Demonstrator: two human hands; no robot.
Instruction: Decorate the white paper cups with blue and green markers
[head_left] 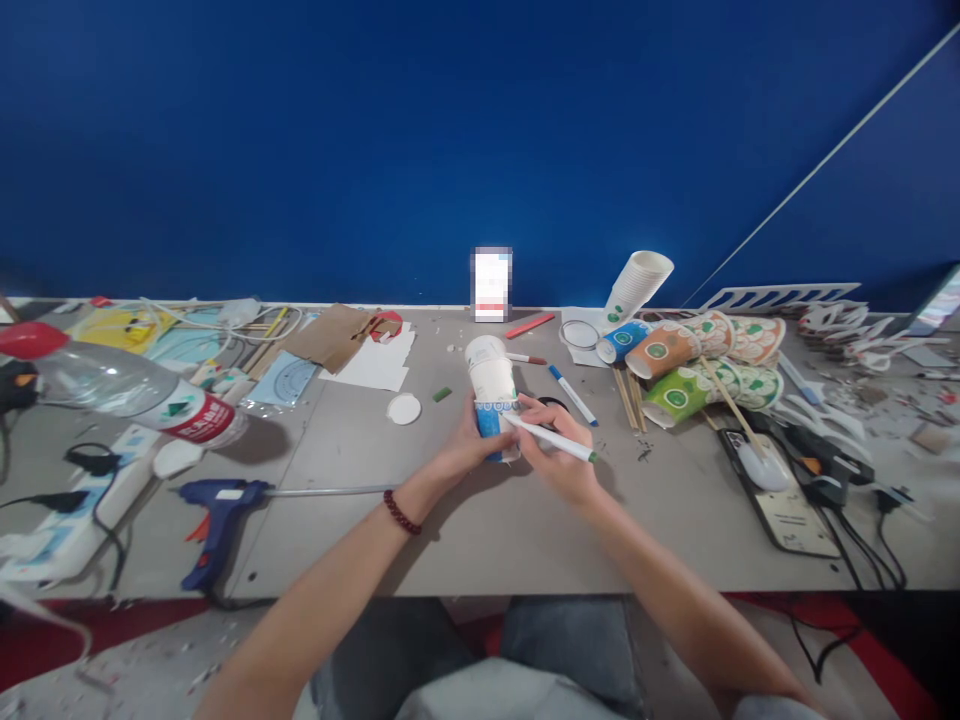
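Note:
My left hand (459,448) is wrapped round the blue lower part of a paper cup piece (491,378), whose white upper part stands above my fingers. In my right hand (568,462) is a white marker (559,440) with a green end, gripped like a pen. Its tip points at the blue part, and I cannot tell whether it touches. Just behind my right hand lies a blue-and-white marker (572,395). A red-brown-capped marker (527,359) rests beside the cup piece. To the left are a green cap-like piece (442,394) and a white disc (404,408).
A blue glue gun (225,515) lies at left, near a power strip (90,510) and a large bottle (142,390). Stacked cups (637,285) and patterned paper cups (686,390) are on the right, with a phone (799,515) and cables. A blue wall (480,150) rises behind.

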